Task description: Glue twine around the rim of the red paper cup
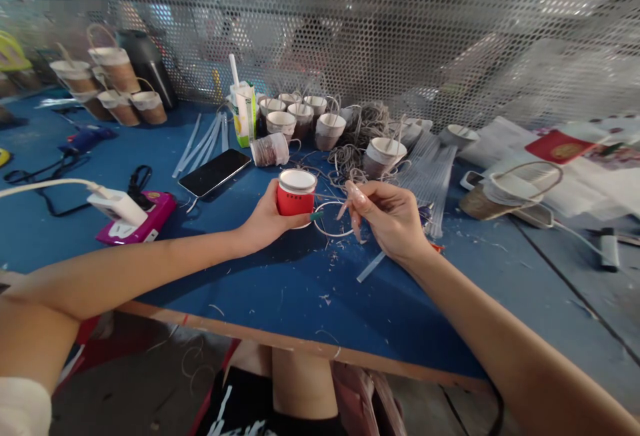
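Across the whole back, a perforated metal screen point(400, 43). In front of it, a blue worktop point(300, 309), brown along the near edge. Over at the right, a spread of thin white sheets point(595, 186), with a red packet point(560, 147) lying on top. At the back left, a dark flask point(155, 69), upright beside brown baskets point(120, 76) with looped handles, some stacked on others. Near the screen, a tangle of grey string point(373, 116), with clear sticks point(425, 173) fanned out to its right and wrapped cups point(330, 133) clustered to its left, one tipped on its side.

Toward the middle, over the worktop, two bare hands, well apart. Fingers of the left hand point(265, 219) opened only to the width of a red cup point(296, 201) and curled round it, thumb across the lower front. Thumb and forefinger of the right hand point(393, 216) pinched together on a thin strand point(330, 196), with the other fingers loosely bent.

Farther left, a purple power strip point(163, 213), then a black phone point(215, 173) lying flat. Behind the phone, a drink carton point(245, 116) with a straw.

Held upright in front of the wrapped cups, the red cup, white at the rim. Between the hands, a pale loop point(336, 236), hard to tell if resting or held. Smallest of all, scattered scraps point(325, 300).
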`<state>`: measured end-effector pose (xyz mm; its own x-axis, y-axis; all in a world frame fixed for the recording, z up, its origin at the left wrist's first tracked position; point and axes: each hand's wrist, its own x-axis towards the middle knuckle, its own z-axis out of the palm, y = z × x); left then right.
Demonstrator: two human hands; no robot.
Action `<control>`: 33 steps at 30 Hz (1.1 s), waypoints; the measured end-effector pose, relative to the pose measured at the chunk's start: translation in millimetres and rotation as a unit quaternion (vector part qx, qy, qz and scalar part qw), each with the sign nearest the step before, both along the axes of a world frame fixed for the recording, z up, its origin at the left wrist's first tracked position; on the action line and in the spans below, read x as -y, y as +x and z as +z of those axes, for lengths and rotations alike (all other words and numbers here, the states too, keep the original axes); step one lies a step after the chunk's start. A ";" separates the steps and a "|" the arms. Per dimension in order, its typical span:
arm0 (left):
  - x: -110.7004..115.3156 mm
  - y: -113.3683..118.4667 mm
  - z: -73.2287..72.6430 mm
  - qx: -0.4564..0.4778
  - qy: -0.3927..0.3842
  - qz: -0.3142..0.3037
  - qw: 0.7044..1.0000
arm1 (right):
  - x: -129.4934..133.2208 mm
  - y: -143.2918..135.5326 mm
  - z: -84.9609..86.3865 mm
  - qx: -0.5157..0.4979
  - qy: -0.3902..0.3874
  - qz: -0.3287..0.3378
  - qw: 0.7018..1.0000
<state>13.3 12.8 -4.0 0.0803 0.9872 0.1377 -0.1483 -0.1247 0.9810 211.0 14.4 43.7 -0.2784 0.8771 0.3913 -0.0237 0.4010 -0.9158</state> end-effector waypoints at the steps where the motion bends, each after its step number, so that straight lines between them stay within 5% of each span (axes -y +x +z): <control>1: -0.2 -0.1 0.0 -0.002 0.000 0.004 1.000 | 0.6 -0.5 0.3 0.000 -0.001 0.005 1.000; 12: 2.5 0.6 6.2 0.034 -0.005 -0.025 0.999 | -4.8 1.9 -3.7 0.019 0.006 -0.020 1.000; 33: 0.8 -7.2 -4.1 0.109 -0.039 -0.158 0.981 | -3.7 0.3 -0.8 0.006 -0.003 -0.017 1.000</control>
<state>6.1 12.0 -8.1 0.3614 0.9257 0.1113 -0.3744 0.0347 0.9266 211.4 18.1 42.8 -0.2537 0.8882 0.3832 0.0002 0.3962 -0.9182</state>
